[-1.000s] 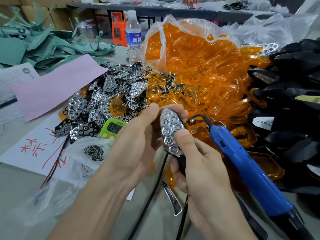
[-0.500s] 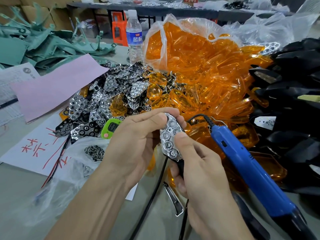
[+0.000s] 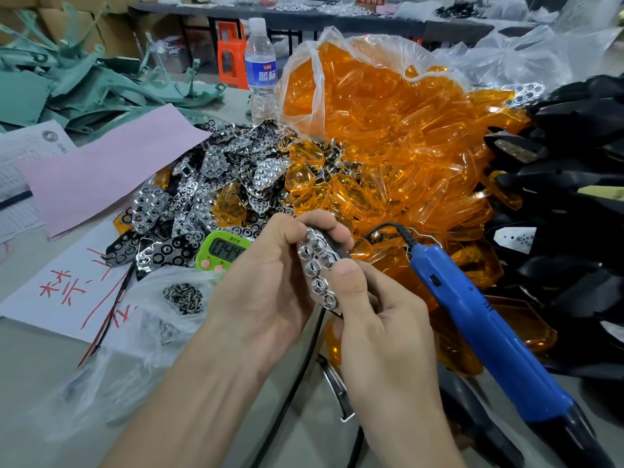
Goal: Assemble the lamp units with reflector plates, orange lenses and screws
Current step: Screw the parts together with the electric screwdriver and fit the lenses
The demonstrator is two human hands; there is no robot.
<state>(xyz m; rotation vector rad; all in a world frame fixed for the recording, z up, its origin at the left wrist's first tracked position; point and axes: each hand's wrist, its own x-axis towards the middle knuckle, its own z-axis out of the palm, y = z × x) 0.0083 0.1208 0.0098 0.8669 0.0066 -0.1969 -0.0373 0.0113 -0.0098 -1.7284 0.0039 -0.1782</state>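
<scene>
1. While pinched at mid-frame, the reflector plate (image 3: 317,268) runs lengthwise from 11 to 5 o'clock, dimpled face up.
2. Fingers of the left hand (image 3: 270,282) curl over its 11 o'clock end.
3. Thumb of the right hand (image 3: 381,319) presses its 3 o'clock edge, pinching it.

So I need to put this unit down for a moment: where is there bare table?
Bare table: near left, bordered by the red-lettered sheet and the screw bag. Ahead, reflector plates and orange lenses pile up; black housings and the blue screwdriver crowd the right.
</scene>
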